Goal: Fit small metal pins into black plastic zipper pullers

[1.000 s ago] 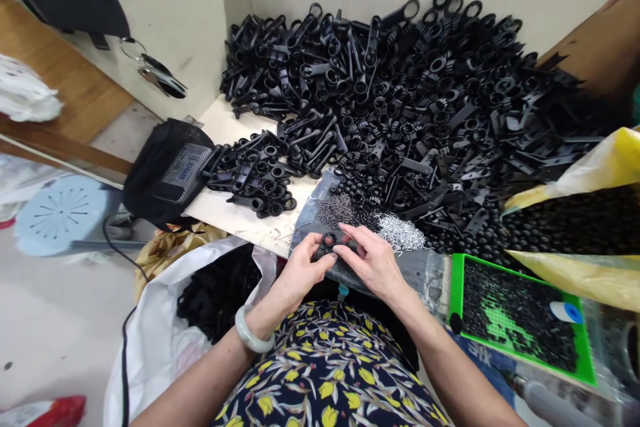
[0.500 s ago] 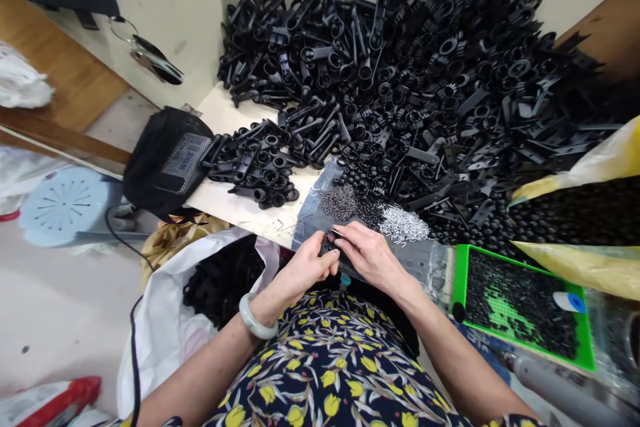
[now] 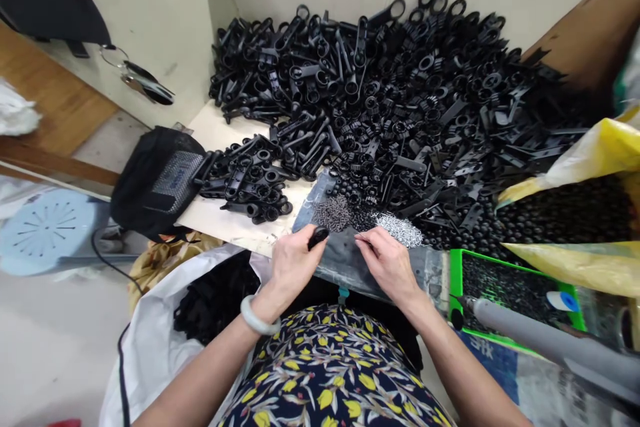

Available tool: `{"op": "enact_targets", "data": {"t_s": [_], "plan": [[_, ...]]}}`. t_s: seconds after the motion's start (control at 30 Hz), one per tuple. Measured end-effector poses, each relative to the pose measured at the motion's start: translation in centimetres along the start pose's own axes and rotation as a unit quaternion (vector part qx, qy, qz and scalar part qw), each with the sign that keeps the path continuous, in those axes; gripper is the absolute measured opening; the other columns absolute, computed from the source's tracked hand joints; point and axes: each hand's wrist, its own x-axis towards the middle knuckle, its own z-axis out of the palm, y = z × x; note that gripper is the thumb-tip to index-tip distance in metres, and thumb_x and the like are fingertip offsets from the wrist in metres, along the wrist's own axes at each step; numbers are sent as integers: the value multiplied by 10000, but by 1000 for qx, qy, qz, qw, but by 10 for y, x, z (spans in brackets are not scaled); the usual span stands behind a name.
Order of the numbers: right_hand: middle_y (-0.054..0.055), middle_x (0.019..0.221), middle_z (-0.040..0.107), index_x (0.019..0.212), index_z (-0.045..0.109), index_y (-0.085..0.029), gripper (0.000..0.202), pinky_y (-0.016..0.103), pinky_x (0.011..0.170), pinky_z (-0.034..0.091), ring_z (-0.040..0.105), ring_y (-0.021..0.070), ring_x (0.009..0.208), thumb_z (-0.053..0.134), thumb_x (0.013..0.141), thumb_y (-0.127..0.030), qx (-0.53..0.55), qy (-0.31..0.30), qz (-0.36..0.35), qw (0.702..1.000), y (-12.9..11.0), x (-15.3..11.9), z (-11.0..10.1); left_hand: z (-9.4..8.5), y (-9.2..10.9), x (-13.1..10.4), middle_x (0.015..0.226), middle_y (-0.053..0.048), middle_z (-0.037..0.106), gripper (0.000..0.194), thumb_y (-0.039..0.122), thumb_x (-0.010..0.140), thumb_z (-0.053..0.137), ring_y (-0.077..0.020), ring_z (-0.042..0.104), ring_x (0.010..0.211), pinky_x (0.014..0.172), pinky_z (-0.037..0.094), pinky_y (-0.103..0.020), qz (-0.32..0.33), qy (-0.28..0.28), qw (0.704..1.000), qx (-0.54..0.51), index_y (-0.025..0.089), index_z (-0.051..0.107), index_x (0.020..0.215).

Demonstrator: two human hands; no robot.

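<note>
My left hand (image 3: 291, 261) is closed around a black plastic part (image 3: 319, 236), whose rounded end sticks out past the thumb. The rest of that part is hidden in the fist. A short distance to the right, my right hand (image 3: 389, 259) has thumb and forefinger pinched together. Whatever lies between those fingertips is too small to make out. Just beyond the right hand is a heap of small silver pins (image 3: 403, 230). A heap of tiny dark grey pieces (image 3: 333, 213) lies beyond the left hand, on a dark mat (image 3: 345, 260).
Black plastic parts (image 3: 400, 100) are piled high at the back. A smaller group of black handles (image 3: 245, 180) lies left, beside a black pouch (image 3: 160, 177). At right are a green tray (image 3: 456, 267), a grey cylindrical tool (image 3: 525, 327) and a yellow bag (image 3: 575, 253).
My hands have moved apart; before, both were together at the black part. The left hand has turned its part. The grey tool now lies across the green tray's near side in view.
</note>
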Motion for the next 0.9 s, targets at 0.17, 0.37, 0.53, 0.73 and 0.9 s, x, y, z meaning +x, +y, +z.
{"op": "enact_targets", "data": {"t_s": [0.17,0.37,0.53,0.73,0.9], "plan": [[56,966,704,1044,695,-229,231,295,789,531,680,181,870,476,1075,-297,-43,-9,-8,999,3,3,4,22,9,10,776,-60,741,113,260,947,603,-217,659,691,615,309,-297,71,-15,988,138,227,707,921],[53,956,696,1051,697,-220,233,281,790,521,674,174,872,478,1079,-295,-37,-28,-13,999,5,-3,4,20,-2,9,874,-74,774,205,193,930,592,-247,694,770,683,373,-319,147,-38,972,180,237,712,1091],[54,969,695,1062,696,-222,222,285,793,521,675,177,877,486,1077,-290,-30,-40,-17,999,5,-3,2,8,-18,-2,928,-57,783,216,166,947,558,-228,709,822,733,410,-308,172,-69,972,145,244,710,1079],[48,982,702,1059,694,-236,200,283,789,526,682,177,879,499,1070,-277,-26,-30,-5,999,5,0,0,5,-22,-7,826,-31,764,165,235,949,584,-195,703,757,689,413,-267,77,-15,995,60,235,732,1022],[49,964,705,1045,698,-238,215,286,771,520,680,179,869,489,1071,-279,-34,-24,-3,999,3,-1,-1,4,-17,-6,770,-15,745,144,286,951,596,-181,671,696,649,376,-263,49,-15,996,69,245,733,959]]}}
